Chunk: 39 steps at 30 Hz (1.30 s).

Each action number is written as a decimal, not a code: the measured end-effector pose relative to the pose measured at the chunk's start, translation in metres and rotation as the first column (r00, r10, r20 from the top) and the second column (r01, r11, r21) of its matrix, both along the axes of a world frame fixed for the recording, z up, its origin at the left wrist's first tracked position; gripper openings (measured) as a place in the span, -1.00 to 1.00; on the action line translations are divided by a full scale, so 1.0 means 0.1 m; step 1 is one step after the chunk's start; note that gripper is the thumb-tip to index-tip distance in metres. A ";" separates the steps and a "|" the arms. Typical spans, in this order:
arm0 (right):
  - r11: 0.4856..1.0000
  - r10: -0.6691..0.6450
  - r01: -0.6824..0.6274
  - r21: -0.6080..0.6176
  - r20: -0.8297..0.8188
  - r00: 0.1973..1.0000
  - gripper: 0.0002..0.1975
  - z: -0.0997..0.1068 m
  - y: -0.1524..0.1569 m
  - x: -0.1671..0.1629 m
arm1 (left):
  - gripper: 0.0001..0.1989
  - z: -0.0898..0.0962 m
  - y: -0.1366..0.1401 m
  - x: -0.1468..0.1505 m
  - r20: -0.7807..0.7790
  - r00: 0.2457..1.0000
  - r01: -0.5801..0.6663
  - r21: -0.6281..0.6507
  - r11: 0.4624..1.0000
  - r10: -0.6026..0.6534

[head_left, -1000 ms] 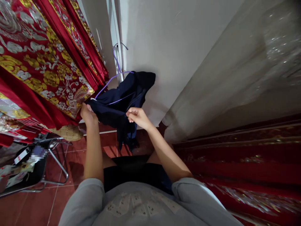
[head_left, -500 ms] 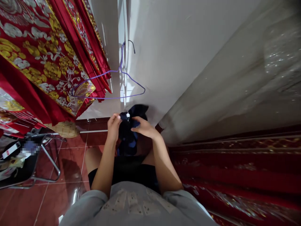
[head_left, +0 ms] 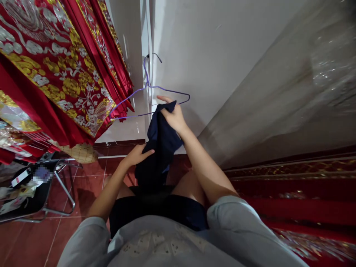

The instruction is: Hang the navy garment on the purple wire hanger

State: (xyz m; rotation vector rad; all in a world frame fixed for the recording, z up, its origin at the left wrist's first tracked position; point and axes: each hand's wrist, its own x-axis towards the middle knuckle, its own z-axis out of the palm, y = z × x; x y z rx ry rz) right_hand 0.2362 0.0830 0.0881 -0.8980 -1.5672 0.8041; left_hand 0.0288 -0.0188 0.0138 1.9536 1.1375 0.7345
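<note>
As the left hand and right hand are gripping dark cloth, they are seemingly straightening it, needing steady holds next.

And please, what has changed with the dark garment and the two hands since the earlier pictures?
The navy garment came off the purple wire hanger, sank low, then rose to its lower bar; whether it passes over the bar I cannot tell. The right hand moved up, gripping the garment's top; the left hand moved inward and down, against its side. The hanger and embroidered red cloth still hang.
</note>
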 end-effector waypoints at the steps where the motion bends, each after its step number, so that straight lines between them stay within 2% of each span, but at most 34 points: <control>1: 0.993 -0.056 0.055 -0.103 -0.005 0.998 -0.86 -0.06 0.11 -0.02 | -0.62 0.00 0.00 -0.02 -0.016 1.000 -0.020 0.021 1.000 0.021; 3: 0.948 -0.083 0.093 -0.306 0.045 0.996 -0.79 -0.21 0.28 -0.05 | -0.60 0.06 0.01 -0.09 -0.036 0.998 -0.040 0.060 0.997 0.042; 5: 0.923 -0.085 0.116 -0.367 0.102 0.991 -0.79 -0.35 0.34 -0.01 | -0.55 0.14 0.02 -0.21 -0.099 0.994 -0.030 0.064 0.997 0.036; 7: 0.941 -0.125 0.169 -0.293 0.161 0.979 -0.82 -0.42 0.30 0.10 | -0.51 0.22 0.05 -0.37 -0.204 0.976 -0.063 0.043 0.997 0.070; 9: 0.953 -0.195 0.238 -0.187 0.220 0.956 -0.80 -0.42 0.20 0.25 | -0.51 0.30 0.09 -0.53 -0.294 0.941 -0.158 0.048 0.986 0.165; 12: 0.942 -0.295 0.325 -0.090 0.246 0.923 -0.73 -0.35 0.02 0.44 | -0.53 0.46 0.15 -0.67 -0.327 0.894 -0.269 0.154 0.951 0.306; 15: 0.918 -0.367 0.391 -0.060 0.238 0.899 -0.66 -0.26 -0.12 0.51 | -0.49 0.67 0.15 -0.68 -0.332 0.885 -0.251 0.252 0.935 0.327; 20: 0.912 -0.372 0.401 -0.084 0.243 0.896 -0.65 -0.21 -0.19 0.47 | -0.50 0.91 -0.01 -0.75 -0.386 0.857 -0.242 0.284 0.928 0.342; 24: 0.929 -0.330 0.353 -0.108 0.187 0.925 -0.64 -0.27 -0.17 0.40 | -0.60 1.03 0.04 -0.80 -0.310 0.846 -0.276 0.442 0.853 0.435; 29: 0.950 -0.272 0.285 -0.128 0.109 0.956 -0.65 -0.38 -0.20 0.18 | -0.88 1.07 0.46 -0.49 -0.067 0.914 -0.267 0.643 0.718 0.400; 30: 0.955 -0.260 0.272 -0.120 0.104 0.960 -0.66 -0.38 -0.21 0.16 | -0.85 1.05 0.54 -0.43 -0.023 0.917 -0.287 0.657 0.697 0.398; 33: 0.972 -0.234 0.235 0.009 0.128 0.964 -0.82 -0.37 -0.24 0.26 | -0.70 1.01 0.70 -0.35 0.068 0.920 -0.334 0.649 0.683 0.386; 34: 0.966 -0.256 0.248 0.074 0.138 0.957 -0.77 -0.36 -0.24 0.35 | -0.70 1.01 0.72 -0.37 0.068 0.925 -0.327 0.645 0.691 0.375; 35: 0.949 -0.302 0.284 0.138 0.137 0.943 -0.61 -0.34 -0.23 0.46 | -0.72 1.00 0.74 -0.39 0.055 0.929 -0.312 0.646 0.697 0.365; 37: 0.886 -0.429 0.398 0.236 0.091 0.899 -0.33 -0.28 -0.18 0.71 | -0.73 1.00 0.76 -0.47 0.021 0.937 -0.274 0.659 0.701 0.347; 39: 0.845 -0.493 0.458 0.277 0.069 0.868 -0.29 -0.20 -0.11 0.97 | -0.73 1.02 0.78 -0.53 -0.009 0.943 -0.239 0.681 0.692 0.334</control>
